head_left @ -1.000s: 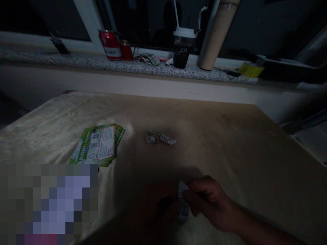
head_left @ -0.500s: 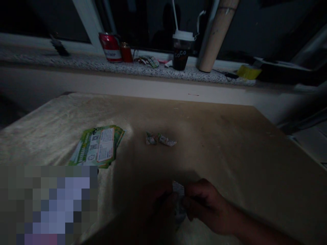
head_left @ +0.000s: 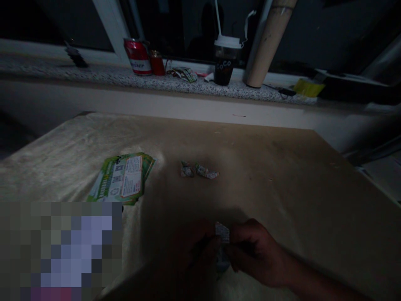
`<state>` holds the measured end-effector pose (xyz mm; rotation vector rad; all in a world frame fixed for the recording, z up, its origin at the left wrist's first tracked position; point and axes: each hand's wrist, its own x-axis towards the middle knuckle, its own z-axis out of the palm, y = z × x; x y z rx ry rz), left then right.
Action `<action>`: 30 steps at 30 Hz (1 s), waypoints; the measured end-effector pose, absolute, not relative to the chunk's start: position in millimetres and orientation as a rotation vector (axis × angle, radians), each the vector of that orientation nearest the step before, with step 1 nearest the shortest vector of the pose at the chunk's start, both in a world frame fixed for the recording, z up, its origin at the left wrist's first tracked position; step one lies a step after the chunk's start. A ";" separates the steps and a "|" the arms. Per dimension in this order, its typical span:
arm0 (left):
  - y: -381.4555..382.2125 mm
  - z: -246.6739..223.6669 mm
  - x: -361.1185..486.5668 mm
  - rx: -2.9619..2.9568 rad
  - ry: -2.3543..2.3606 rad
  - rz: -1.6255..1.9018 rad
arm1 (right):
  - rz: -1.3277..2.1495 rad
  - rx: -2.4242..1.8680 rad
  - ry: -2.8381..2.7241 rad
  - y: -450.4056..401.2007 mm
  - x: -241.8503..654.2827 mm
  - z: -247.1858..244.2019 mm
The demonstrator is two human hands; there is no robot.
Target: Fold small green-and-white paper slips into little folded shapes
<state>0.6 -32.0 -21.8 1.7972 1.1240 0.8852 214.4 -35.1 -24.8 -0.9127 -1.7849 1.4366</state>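
Observation:
A small folded piece of printed paper (head_left: 222, 233) is pinched between both my hands, low in the middle of the head view. Dense small print covers its upper part; the lower part hangs in shadow below the fingers. My right hand (head_left: 258, 253) is closed on its right edge, thumb against the fingers. Deep shadow covers my left hand (head_left: 200, 246), whose fingers close on the left edge. Beyond the hands lie two small folded paper pieces, a crumpled one (head_left: 187, 169) and a longer one (head_left: 206, 171). On the left is a stack of green printed leaflets (head_left: 120, 177).
The cloth-covered table (head_left: 266, 167) ends at a wall below a granite windowsill (head_left: 103, 77). Along the sill stand a red can (head_left: 138, 57), a small red jar (head_left: 157, 63), a lidded drink cup (head_left: 224, 62) and a cardboard tube (head_left: 266, 50). Pixelation hides the lower left.
The printed upper part of the paper shows a little more clearly between my fingers. Both hands keep their pinch; the whole view has shifted slightly.

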 end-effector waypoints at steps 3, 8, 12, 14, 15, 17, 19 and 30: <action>-31.4 -24.4 0.0 1.782 1.094 0.870 | 1.465 -0.885 -1.789 -34.6 213.5 -23.3; -31.7 -26.8 -0.3 1.761 1.128 0.913 | 1.446 -0.919 -1.779 -35.0 213.1 -20.8; -31.6 -32.6 -4.7 1.715 1.055 0.848 | 1.494 -0.893 -1.802 -35.7 213.7 -22.6; -30.7 -34.8 -6.6 1.719 1.078 0.841 | 1.485 -0.909 -1.799 -36.0 214.4 -24.9; -30.3 -35.0 -7.1 1.723 1.094 0.837 | 1.492 -0.932 -1.799 -36.1 214.7 -25.8; -29.6 -34.1 -7.3 1.713 1.104 0.830 | 1.522 -0.918 -1.778 -36.2 215.1 -26.3; -29.7 -32.8 -7.1 1.674 1.110 0.850 | 1.545 -0.878 -1.785 -36.1 214.9 -25.3; -28.6 -33.6 -5.9 1.562 1.151 0.889 | 1.516 -0.874 -1.821 -33.6 213.5 -20.4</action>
